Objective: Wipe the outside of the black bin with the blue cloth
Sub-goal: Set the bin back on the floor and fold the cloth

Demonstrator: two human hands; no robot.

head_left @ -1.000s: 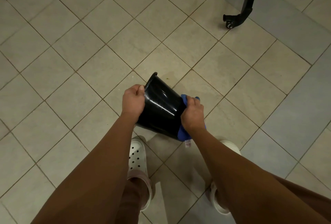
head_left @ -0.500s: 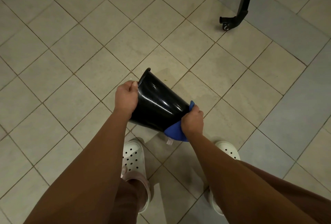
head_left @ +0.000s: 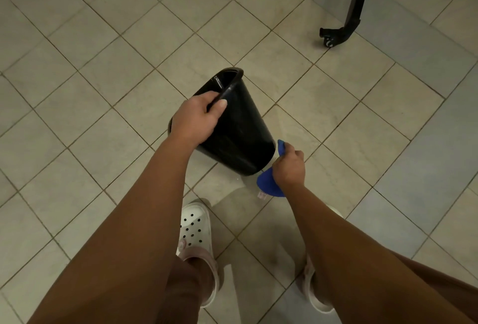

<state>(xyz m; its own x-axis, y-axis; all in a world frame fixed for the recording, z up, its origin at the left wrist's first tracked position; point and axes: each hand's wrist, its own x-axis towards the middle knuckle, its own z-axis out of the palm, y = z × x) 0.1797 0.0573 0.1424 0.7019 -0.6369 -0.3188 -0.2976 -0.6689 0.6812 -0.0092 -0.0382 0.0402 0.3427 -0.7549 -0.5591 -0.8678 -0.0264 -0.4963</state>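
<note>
While the left hand (head_left: 196, 119) curls round the rim of the bin (head_left: 243, 137), that grip holds the bin tilted at the centre of view, with its mouth toward 11 o'clock and its base toward 5 o'clock. At 4 o'clock of the bin, the right hand (head_left: 288, 168) has its grip closed on the bunched cloth (head_left: 267, 184). The cloth lies just beside the base edge; whether it touches cannot be told. A small white tag (head_left: 262, 195) hangs from the cloth's lower edge, its print too small to read. Open tiled floor (head_left: 90, 90) spreads from 7 round to 12 o'clock of the bin. A black stand leg (head_left: 336, 35) with a caster is well apart at 1 o'clock. White clogs (head_left: 195, 228) stand near at 6 o'clock.
</note>
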